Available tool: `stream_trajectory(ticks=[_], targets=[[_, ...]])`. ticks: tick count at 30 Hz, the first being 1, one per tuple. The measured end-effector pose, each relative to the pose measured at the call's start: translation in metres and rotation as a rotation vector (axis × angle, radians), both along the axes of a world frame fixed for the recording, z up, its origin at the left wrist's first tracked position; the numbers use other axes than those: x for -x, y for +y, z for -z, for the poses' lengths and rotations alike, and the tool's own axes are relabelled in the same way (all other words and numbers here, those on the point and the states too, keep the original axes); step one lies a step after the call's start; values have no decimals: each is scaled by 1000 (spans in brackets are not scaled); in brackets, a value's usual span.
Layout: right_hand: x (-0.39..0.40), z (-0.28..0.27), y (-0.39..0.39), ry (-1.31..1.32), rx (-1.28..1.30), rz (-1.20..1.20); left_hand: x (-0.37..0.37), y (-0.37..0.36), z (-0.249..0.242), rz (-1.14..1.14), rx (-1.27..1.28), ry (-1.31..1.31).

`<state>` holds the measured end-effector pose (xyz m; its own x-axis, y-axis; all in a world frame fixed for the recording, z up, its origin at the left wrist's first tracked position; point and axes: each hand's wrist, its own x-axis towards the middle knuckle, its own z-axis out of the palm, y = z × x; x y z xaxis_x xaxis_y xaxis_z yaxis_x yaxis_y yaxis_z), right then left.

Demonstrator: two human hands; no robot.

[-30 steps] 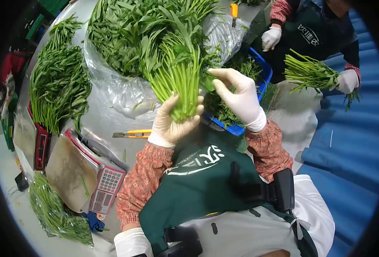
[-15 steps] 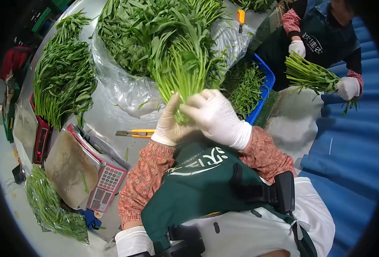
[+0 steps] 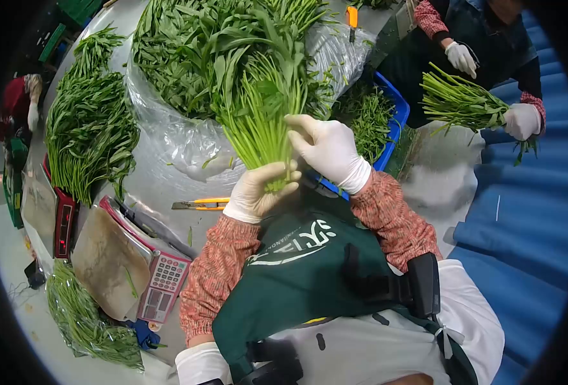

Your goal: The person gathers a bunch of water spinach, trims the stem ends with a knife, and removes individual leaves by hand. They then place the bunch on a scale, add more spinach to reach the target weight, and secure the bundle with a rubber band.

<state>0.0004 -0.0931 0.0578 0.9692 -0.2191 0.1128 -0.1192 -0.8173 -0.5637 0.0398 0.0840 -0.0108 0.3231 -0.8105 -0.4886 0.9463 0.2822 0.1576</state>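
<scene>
My left hand point(image 3: 258, 191), in a white glove, is wrapped round the cut stem ends of a bunch of leafy greens point(image 3: 258, 125) that look like water spinach. The stems fan upward from it, leaves pointing away from me. At the right edge of the bunch is my gloved right hand point(image 3: 330, 149), its thumb and index finger apart, fingertips right at the stems. Beyond the bunch a big heap of the same greens point(image 3: 178, 61) lies on clear plastic film point(image 3: 191, 151). An orange utility knife point(image 3: 200, 204) rests on the metal table left of my left hand.
A blue bin point(image 3: 401, 115) of trimmings stands at right. Two scales, the nearer a pink one point(image 3: 163, 282), sit at left beside piled greens point(image 3: 91, 122) and a bagged bunch point(image 3: 85, 314). Another orange knife point(image 3: 352, 18) lies farther back. A co-worker point(image 3: 483, 58) holds greens at right.
My right hand has moved right and slightly up, off the stem ends to the bunch's side. My left hand stays closed round the stems. The co-worker's free hand has shifted right.
</scene>
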Motion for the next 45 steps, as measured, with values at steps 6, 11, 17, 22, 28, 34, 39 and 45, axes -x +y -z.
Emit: stream_trajectory(ticks=[6,11,17,22,28,34,39,45], targets=[[0,-7,5,89,-64,117,4,-2,-9,-61,100,-53],[-10,-7,10,-13,-186,132,5,-5,-21,-54,-62,-212],[-12,8,11,53,-747,72,5,2,-21,-105,-41,-177],[11,-30,22,281,-822,-498,1,3,-27,-188,-46,-190],[-2,-22,-26,-320,-1744,-294,0,8,-31,-88,-87,-210],[-33,-24,-1,-325,-25,-168,5,-2,-28,-92,-50,-234],[-50,-36,-7,-343,-957,31,5,10,-14,-112,22,-133],[-48,-34,-75,-623,-1093,227,4,14,-13,-137,34,-72]])
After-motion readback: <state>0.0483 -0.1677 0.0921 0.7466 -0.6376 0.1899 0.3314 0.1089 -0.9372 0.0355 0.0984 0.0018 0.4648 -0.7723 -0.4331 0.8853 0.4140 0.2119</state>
